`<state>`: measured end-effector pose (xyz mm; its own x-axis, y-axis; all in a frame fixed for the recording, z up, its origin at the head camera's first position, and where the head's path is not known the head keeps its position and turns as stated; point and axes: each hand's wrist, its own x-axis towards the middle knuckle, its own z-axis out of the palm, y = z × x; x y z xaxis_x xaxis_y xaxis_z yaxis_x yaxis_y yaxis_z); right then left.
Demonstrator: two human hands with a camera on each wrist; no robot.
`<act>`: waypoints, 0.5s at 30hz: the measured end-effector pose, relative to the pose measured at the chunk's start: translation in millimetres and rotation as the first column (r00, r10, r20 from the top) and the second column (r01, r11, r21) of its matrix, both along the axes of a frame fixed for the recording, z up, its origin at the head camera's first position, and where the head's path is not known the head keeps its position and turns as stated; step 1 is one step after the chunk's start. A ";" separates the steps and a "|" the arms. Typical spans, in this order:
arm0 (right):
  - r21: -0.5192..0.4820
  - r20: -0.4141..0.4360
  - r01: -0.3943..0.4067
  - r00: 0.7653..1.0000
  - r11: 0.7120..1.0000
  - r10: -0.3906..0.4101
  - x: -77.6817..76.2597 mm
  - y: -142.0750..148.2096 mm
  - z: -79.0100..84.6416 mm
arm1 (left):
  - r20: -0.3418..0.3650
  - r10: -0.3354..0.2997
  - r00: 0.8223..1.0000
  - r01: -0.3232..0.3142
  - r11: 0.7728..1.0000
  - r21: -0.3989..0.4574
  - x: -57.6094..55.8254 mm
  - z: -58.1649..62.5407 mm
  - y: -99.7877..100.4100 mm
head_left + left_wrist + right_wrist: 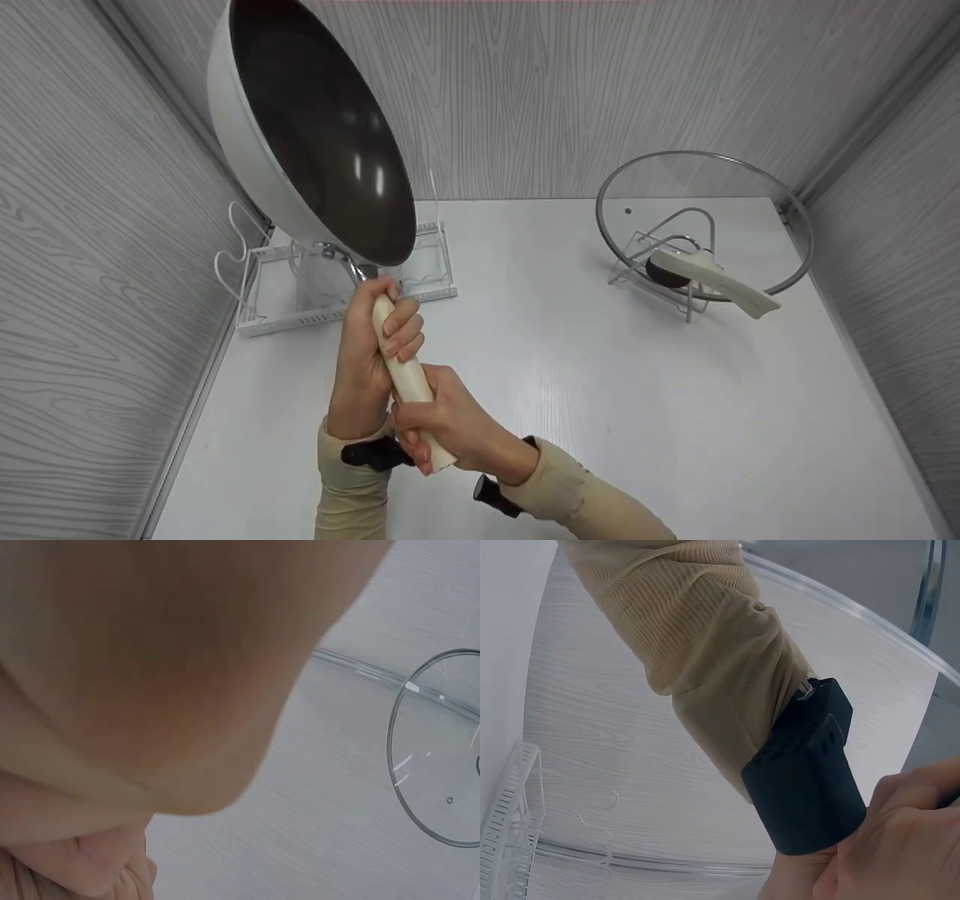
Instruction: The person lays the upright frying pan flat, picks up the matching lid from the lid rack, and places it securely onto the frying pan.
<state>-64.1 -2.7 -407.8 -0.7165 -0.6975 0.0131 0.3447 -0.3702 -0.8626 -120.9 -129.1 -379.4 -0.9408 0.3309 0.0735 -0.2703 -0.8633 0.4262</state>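
Observation:
Tilted up on its side, a large frying pan [322, 142], pale outside with a dark brown inside, is held above the white table [540, 360] in the head view. Its cream handle [407, 379] slants down toward the person. My left hand [367, 341] grips the upper part of that handle, close to the metal joint. Below it, my right hand [450, 420] wraps round the lower end. In the left wrist view, blurred skin covers much of the picture. The right wrist view shows the left sleeve [720, 652], with part of my right hand [907, 847] at the lower right.
A white wire rack [281, 326] stands at the back left, partly behind the pan. At the back right, a glass lid [808, 247] leans on a small wire stand [688, 311], with a cream utensil [731, 289] in front of it. Grey wood-grain walls [517, 97] enclose the table.

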 end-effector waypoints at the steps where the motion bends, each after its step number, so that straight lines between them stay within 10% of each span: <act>1: 0.005 0.002 0.004 1.000 1.000 -0.004 0.3 0.8 0.6 | -0.004 -0.002 1.000 0.002 1.000 0.013 -0.5 -0.1 1.0; 15: 0.032 -0.009 0.064 0.998 0.997 -0.064 -0.9 6.0 3.0 | -0.029 -0.030 0.999 0.030 1.000 0.001 -9.7 -5.7 4.6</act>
<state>-65.0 3.2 -404.9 -0.7594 -0.6506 -0.0027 0.3145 -0.3635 -0.8769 -130.7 -124.5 -385.1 -0.9279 0.3588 0.1011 -0.2835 -0.8554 0.4334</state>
